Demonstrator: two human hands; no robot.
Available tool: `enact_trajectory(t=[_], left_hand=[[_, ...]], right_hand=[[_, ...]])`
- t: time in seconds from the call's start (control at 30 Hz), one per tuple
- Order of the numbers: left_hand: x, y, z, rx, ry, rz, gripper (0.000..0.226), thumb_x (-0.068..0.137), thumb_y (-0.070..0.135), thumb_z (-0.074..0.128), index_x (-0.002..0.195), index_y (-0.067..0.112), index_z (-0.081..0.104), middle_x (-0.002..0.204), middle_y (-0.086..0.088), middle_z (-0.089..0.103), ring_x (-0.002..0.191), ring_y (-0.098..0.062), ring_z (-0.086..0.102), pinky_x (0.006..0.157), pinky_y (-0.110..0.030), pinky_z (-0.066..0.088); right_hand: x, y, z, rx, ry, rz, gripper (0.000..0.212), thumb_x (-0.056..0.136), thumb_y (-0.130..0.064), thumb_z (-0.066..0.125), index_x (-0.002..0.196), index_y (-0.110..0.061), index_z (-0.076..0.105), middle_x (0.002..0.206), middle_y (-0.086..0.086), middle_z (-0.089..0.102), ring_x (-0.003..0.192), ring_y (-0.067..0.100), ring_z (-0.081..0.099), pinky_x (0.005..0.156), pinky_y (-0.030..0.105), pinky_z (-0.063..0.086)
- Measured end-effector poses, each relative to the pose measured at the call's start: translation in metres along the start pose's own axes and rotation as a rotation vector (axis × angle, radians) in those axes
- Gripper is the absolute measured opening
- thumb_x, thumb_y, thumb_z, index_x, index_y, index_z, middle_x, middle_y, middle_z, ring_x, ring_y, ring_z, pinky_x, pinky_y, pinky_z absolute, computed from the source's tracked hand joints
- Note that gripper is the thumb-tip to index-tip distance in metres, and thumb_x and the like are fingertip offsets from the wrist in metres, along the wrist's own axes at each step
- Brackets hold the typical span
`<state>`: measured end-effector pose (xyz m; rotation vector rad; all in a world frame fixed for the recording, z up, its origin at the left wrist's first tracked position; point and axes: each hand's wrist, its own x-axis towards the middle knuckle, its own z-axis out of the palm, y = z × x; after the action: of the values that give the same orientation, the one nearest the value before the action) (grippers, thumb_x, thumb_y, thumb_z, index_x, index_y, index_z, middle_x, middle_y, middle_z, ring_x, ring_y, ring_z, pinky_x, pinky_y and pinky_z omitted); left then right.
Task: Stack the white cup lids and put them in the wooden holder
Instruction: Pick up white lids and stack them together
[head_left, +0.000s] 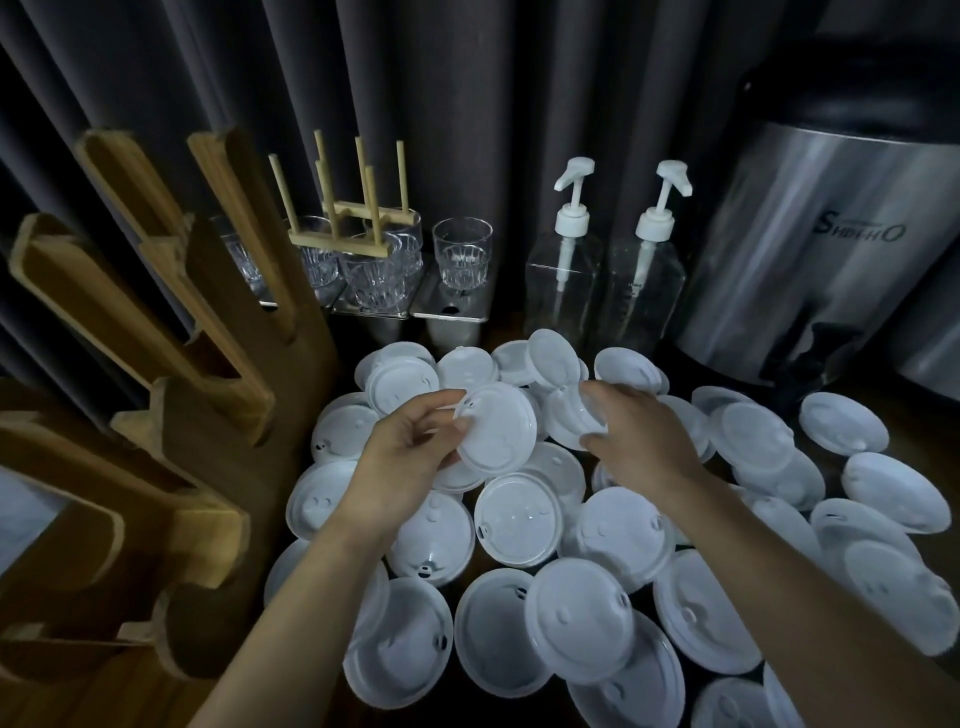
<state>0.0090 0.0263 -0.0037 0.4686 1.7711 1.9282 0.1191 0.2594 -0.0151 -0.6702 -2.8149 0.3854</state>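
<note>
L hand (408, 449) pinches lid (497, 431), R hand (641, 441) grips 2nd lid (565, 422)

We see white cup lids (597, 618) heaped loosely just right of the slotted wooden holder (208, 452), overlapping, some dome-up, some rim-up. Farther right of it, our left hand (400, 462) pinches a tilted lid (496, 431) above the heap, and our right hand (639, 436) grips a second lid (569, 423).

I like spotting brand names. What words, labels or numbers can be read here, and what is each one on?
"SHIHHO", as best it reads, with the middle letters blurred: on the front of the stainless steel drinks urn.
Faint printed marks on the right-hand pump bottle: too small to read.
White cup lids: only moulded bumps and sip holes, no text that can be read.
</note>
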Motion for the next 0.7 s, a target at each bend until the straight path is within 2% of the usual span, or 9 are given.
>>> enact_trajectory(t=[0.13, 0.27, 0.33, 0.4, 0.5, 0.57, 0.63, 0.7], left_hand=[[-0.001, 0.0, 0.005, -0.011, -0.01, 0.005, 0.025, 0.098, 0.007, 0.069, 0.121, 0.016, 0.071, 0.1, -0.01, 0.073, 0.094, -0.016, 0.068, 0.089, -0.029, 0.058], [-0.001, 0.0, 0.007, -0.021, -0.015, 0.016, 0.026, 0.097, 0.005, 0.068, 0.123, 0.013, 0.07, 0.088, -0.003, 0.073, 0.092, -0.015, 0.068, 0.084, -0.025, 0.059], [-0.001, -0.002, 0.007, -0.022, -0.011, 0.011, 0.026, 0.098, 0.004, 0.068, 0.123, 0.013, 0.07, 0.08, 0.005, 0.071, 0.088, -0.014, 0.067, 0.085, -0.028, 0.059], [-0.001, -0.003, 0.007, -0.013, 0.003, 0.003, 0.026, 0.098, 0.005, 0.068, 0.121, 0.016, 0.07, 0.074, 0.011, 0.069, 0.084, -0.012, 0.066, 0.085, -0.031, 0.059], [-0.002, -0.003, 0.006, -0.015, 0.046, -0.004, 0.025, 0.099, 0.007, 0.067, 0.122, 0.019, 0.07, 0.088, 0.003, 0.07, 0.086, -0.011, 0.067, 0.08, -0.025, 0.061], [-0.002, -0.002, 0.006, -0.017, 0.074, 0.0, 0.024, 0.101, 0.009, 0.066, 0.122, 0.021, 0.07, 0.1, -0.008, 0.071, 0.091, -0.012, 0.068, 0.076, -0.02, 0.062], [-0.003, -0.001, 0.006, -0.01, 0.099, 0.008, 0.022, 0.103, 0.013, 0.064, 0.122, 0.023, 0.07, 0.114, -0.015, 0.072, 0.1, -0.017, 0.07, 0.075, -0.02, 0.061], [-0.004, 0.0, 0.006, -0.007, 0.112, 0.014, 0.022, 0.104, 0.016, 0.062, 0.123, 0.023, 0.069, 0.122, -0.015, 0.071, 0.107, -0.022, 0.072, 0.075, -0.021, 0.061]], right_hand=[[-0.003, 0.001, -0.002, 0.032, 0.05, -0.007, 0.029, 0.09, -0.017, 0.07, 0.118, -0.016, 0.062, 0.108, 0.005, 0.072, 0.094, 0.029, 0.067, 0.074, 0.045, 0.058], [-0.008, -0.002, -0.01, 0.075, 0.213, -0.018, 0.035, 0.096, -0.018, 0.068, 0.13, -0.021, 0.068, 0.114, 0.003, 0.074, 0.099, 0.026, 0.069, 0.071, 0.033, 0.053], [-0.009, -0.004, -0.015, 0.132, 0.283, -0.017, 0.033, 0.097, -0.021, 0.07, 0.129, -0.02, 0.069, 0.115, 0.002, 0.075, 0.1, 0.022, 0.069, 0.071, 0.029, 0.05], [-0.01, -0.009, -0.02, 0.294, 0.34, -0.007, 0.029, 0.095, -0.02, 0.073, 0.124, -0.018, 0.071, 0.114, -0.002, 0.075, 0.098, 0.016, 0.069, 0.076, 0.026, 0.052], [-0.016, -0.022, -0.029, 0.6, 0.387, 0.025, 0.023, 0.094, -0.016, 0.075, 0.116, -0.022, 0.073, 0.107, -0.013, 0.074, 0.097, 0.002, 0.068, 0.083, 0.017, 0.055], [-0.019, -0.029, -0.034, 0.763, 0.379, 0.036, 0.021, 0.094, -0.016, 0.074, 0.112, -0.028, 0.072, 0.104, -0.015, 0.074, 0.097, -0.001, 0.069, 0.081, 0.012, 0.053], [-0.019, -0.032, -0.036, 0.851, 0.365, 0.029, 0.018, 0.096, -0.017, 0.071, 0.112, -0.025, 0.073, 0.101, -0.012, 0.076, 0.095, 0.002, 0.071, 0.082, 0.019, 0.056], [-0.018, -0.033, -0.034, 0.898, 0.345, 0.048, 0.016, 0.099, -0.017, 0.067, 0.111, -0.023, 0.074, 0.095, -0.013, 0.076, 0.092, 0.003, 0.072, 0.081, 0.026, 0.058]])
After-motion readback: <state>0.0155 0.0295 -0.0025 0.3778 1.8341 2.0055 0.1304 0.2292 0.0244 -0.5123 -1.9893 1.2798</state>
